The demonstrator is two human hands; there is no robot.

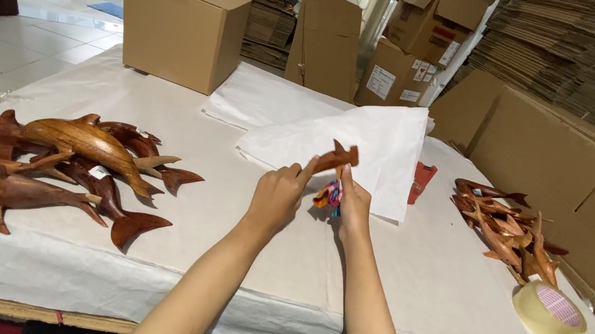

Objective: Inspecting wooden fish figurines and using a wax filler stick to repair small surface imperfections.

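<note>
Left hand (280,192) pinches small wooden fish (336,157) — right hand (352,202) closed on colourful bundle (328,194), above white paper (361,153).

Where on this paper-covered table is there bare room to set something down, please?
One free patch lies near the front edge, between the pile of large brown wooden dolphin carvings and the left hand. Another lies between the right hand and the heap of small wooden carvings. It is crowded by the roll of clear tape and the white tissue sheets.
</note>
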